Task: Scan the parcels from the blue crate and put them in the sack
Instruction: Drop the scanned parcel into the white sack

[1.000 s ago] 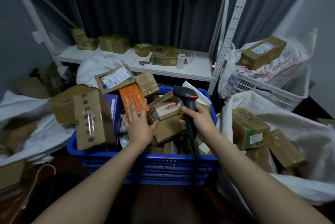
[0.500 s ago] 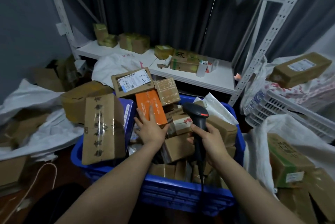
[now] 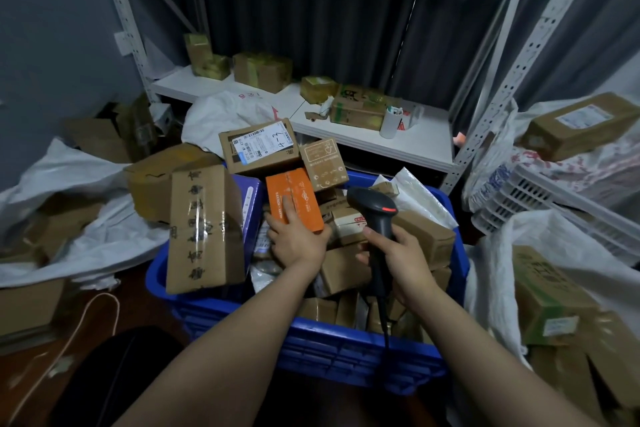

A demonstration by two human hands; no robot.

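Shelving [image 3: 420,144] behind: left hand [image 3: 298,245] grips orange parcel [image 3: 298,198]; right hand [image 3: 405,260] clutches scanner [image 3: 375,208].

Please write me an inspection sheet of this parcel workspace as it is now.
Surface: dark floor; blue crate on it, heaped full.
Job's things: orange box on the heap; scanner above it; white sack at right, cartons inside.
Clutter: tall taped carton leaning at the crate's left; another sack further left.
Grips: left hand holds the orange box; right hand grips the scanner.
Cables: black scanner cable hangs from the handle over the crate; pale cord on the floor.
Surroundings: shelf rack with boxes behind; white basket at right.
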